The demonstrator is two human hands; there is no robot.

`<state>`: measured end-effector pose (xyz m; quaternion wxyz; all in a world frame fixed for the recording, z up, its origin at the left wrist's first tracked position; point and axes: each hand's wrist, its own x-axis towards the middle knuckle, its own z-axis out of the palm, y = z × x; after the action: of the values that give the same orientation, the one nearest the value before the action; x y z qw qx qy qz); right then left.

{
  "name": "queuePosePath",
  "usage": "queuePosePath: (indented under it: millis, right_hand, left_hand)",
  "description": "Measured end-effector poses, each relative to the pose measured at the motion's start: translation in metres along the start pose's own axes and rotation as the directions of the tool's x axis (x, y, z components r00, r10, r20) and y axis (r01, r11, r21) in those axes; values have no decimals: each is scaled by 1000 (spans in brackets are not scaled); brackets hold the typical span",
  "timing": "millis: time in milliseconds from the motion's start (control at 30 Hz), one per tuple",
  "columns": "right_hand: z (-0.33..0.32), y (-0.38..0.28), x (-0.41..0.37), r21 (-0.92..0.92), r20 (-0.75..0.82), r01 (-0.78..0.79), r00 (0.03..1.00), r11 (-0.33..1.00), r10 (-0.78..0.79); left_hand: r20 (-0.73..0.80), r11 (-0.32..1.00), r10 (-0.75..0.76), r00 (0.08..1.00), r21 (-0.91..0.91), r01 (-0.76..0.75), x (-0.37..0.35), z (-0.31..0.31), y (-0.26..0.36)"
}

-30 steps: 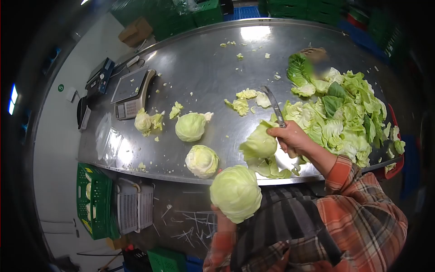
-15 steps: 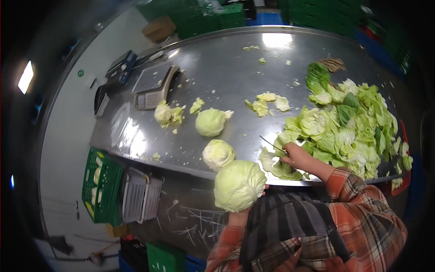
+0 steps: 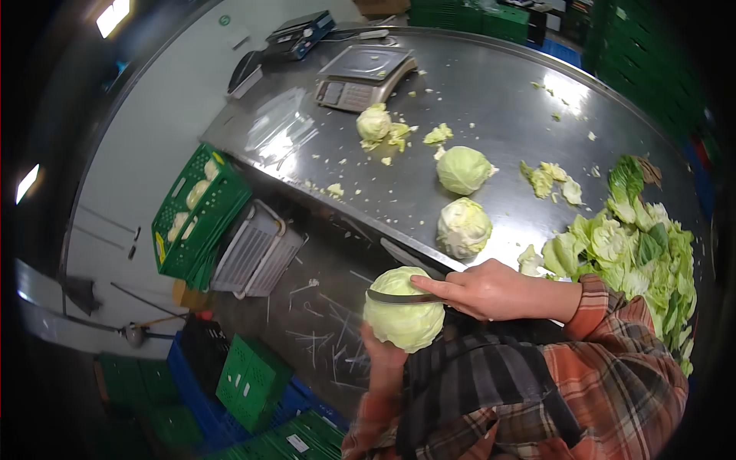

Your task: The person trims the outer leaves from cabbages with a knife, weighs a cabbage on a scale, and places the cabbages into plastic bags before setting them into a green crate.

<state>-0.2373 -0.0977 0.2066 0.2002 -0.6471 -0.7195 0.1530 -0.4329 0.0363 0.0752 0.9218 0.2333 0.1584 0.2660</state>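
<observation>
Left hand point(image 3: 381, 354) cups a cabbage point(image 3: 404, 316) from below, just off the near edge of the worktop point(image 3: 491, 100); its grip is closed under the head, probably to steady it. Right hand point(image 3: 479, 290) clasps a knife point(image 3: 392, 297), the blade laid across the head and the forefinger along the spine for control. Second cabbage point(image 3: 463, 227) lies by the near edge, third cabbage point(image 3: 463, 169) behind it. Loose leaves point(image 3: 636, 253) are heaped at the right end, and a scale point(image 3: 360, 73) stands at the far left corner.

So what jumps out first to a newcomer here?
The cabbage, gripped from below by the left hand just off the edge of the table, with the knife in the right hand laid across its top. Next, the heap of loose leaves at its right end.
</observation>
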Motion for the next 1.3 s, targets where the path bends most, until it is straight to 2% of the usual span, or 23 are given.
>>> queuePosePath:
  millis: [133, 233, 333, 400, 500, 533, 633, 700, 800, 833, 900, 967, 1033, 1067, 1167, 1267, 1300]
  right_hand:
    - [11, -6, 31, -29, 56, 35, 998, 999, -34]
    - [10, -9, 49, -62, 93, 42, 995, 997, -36]
    - [14, -10, 62, -114, 118, 20, 993, 993, -6]
    - [17, -9, 73, -154, 110, 21, 994, 988, -4]
    - [29, 5, 89, -189, -5, -66, 998, 980, 67]
    - [27, 12, 97, -140, -33, -101, 995, 985, 97]
    - [35, 66, 130, -120, -72, -301, 953, 946, 295]
    - [21, 117, 158, -187, -16, -431, 900, 883, 436]
    - [35, 180, 188, -274, 42, -218, 970, 937, 238]
    - [38, 184, 195, -285, 82, -221, 964, 933, 254]
    - [42, 191, 220, -307, 157, -218, 948, 926, 275]
    - [26, 154, 232, -102, 98, -206, 971, 973, 216]
    - [18, 121, 241, 127, -47, -13, 999, 992, 20]
    - [15, 109, 249, 152, -26, 4, 1000, 988, 0]
    - [3, 96, 281, 231, 44, -18, 999, 973, 8]
    - [-3, 109, 320, 202, 108, -121, 989, 972, 100]
    - [-4, 113, 329, 184, 124, -147, 984, 972, 125]
  left_hand:
    - [-100, 998, 68, 993, 0, -69, -5, -10, 11]
    - [-64, 992, 118, 991, -38, -121, -6, -20, 17]
    - [-107, 988, 142, 984, 80, -134, -6, -27, 24]
    - [-97, 986, 157, 983, 76, -150, -4, -26, 30]
    - [-57, 982, 153, 987, 122, -145, 1, -32, 41]
    - [-43, 980, 146, 988, 146, -138, 3, -35, 45]
    - [-20, 965, 167, 986, 208, -159, 15, -53, 55]
    - [-21, 976, 162, 987, 149, -157, 26, -42, 67]
    - [61, 994, 111, 992, 3, -111, 51, -33, 84]
    - [93, 995, 88, 992, -53, -83, 57, -36, 90]
    - [65, 995, 98, 993, 1, -98, 73, -48, 107]
    - [64, 984, 140, 988, 103, -146, 98, -45, 130]
    - [-43, 972, 141, 989, 194, -130, 129, -58, 152]
    - [-94, 965, 133, 987, 239, -108, 145, -64, 163]
    - [-157, 987, -6, 988, 156, 31, 191, -76, 190]
    - [-140, 894, 57, 988, 447, 12, 231, -95, 214]
    - [-125, 870, 56, 991, 492, 13, 242, -104, 219]
